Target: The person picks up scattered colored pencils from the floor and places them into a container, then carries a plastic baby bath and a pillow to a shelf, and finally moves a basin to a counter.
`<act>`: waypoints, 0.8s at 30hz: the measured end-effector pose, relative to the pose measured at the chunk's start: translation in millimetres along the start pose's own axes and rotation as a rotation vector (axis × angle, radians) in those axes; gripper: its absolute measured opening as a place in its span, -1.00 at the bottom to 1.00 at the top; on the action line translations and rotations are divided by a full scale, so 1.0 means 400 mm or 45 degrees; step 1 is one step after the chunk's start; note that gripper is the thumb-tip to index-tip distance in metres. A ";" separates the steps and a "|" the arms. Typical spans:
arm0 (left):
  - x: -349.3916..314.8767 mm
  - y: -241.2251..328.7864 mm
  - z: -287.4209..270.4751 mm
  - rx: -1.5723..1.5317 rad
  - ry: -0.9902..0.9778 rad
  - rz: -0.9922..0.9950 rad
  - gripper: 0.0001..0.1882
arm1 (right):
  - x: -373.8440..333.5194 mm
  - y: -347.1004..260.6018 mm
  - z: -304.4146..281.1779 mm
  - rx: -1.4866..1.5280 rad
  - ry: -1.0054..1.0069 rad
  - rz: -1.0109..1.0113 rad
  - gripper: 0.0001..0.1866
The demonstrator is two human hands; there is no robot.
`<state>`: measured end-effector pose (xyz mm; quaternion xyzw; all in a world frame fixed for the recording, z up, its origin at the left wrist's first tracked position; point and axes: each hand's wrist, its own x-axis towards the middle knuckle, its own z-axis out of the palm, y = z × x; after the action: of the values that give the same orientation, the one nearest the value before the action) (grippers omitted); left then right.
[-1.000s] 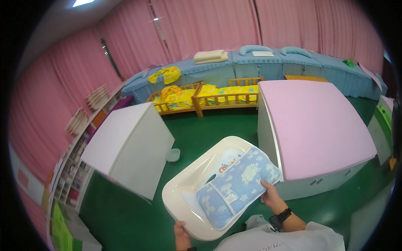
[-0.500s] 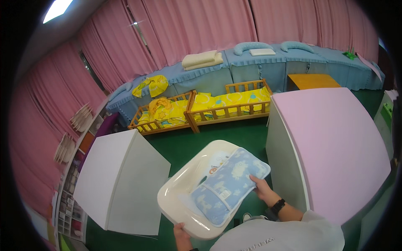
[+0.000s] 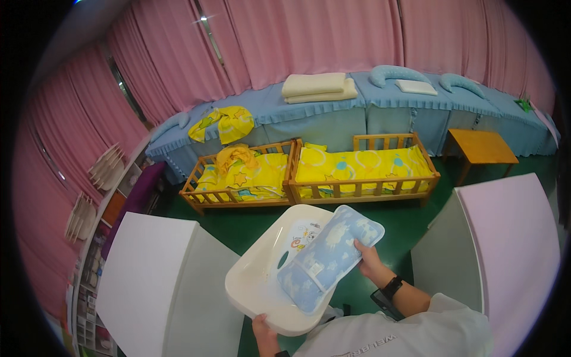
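In front of me I carry a glossy cream plastic piece (image 3: pixel 257 279), shaped like a shallow tray or seat, with an oval hole and a small cartoon print. On its right side lies a flat, light-blue baby pillow (image 3: pixel 333 247) with a white animal pattern, pale edging and a label. My left hand (image 3: pixel 264 328) is closed on the near lower rim of the cream piece. With thumb on top, my right hand (image 3: pixel 370 262) grips the pillow's right edge; its other fingers are hidden underneath, so I cannot tell whether they also hold the cream piece.
A white cabinet (image 3: pixel 146 268) stands at left, a pink-topped one (image 3: pixel 517 232) at right. Ahead are two wooden cots (image 3: pixel 366 189) with yellow bedding, an orange table (image 3: pixel 483 146) and a long blue-covered ledge (image 3: pixel 315 122) bearing folded cream bedding (image 3: pixel 318 87).
The cots and ledge appear nearer, and the two cabinets have slid lower and outward in view as I move forward. Both hands keep their hold on the cream piece and pillow.
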<state>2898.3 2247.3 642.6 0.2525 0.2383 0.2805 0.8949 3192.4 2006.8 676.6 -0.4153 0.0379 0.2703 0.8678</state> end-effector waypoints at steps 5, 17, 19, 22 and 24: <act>0.370 0.120 0.131 0.051 0.028 -0.084 -0.22 | 0.341 -0.036 0.150 0.305 0.048 -0.076 -0.58; 1.020 0.252 0.292 0.009 0.241 0.147 -0.20 | 1.263 -0.151 0.356 0.718 0.005 -0.059 -0.59; 1.074 0.244 0.256 0.052 0.346 0.235 -0.21 | 1.435 -0.178 0.392 0.675 -0.041 -0.034 -0.59; 1.192 0.259 0.315 0.035 0.486 0.310 -0.21 | 1.786 -0.252 0.535 0.657 -0.226 -0.042 -0.58; 1.335 0.352 0.346 0.062 0.582 0.413 -0.21 | 2.043 -0.302 0.742 0.627 -0.300 -0.105 -0.58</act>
<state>3312.6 2636.2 677.9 0.2389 0.3971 0.4639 0.7550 3901.3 2523.0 717.6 -0.1585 -0.0157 0.2638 0.9513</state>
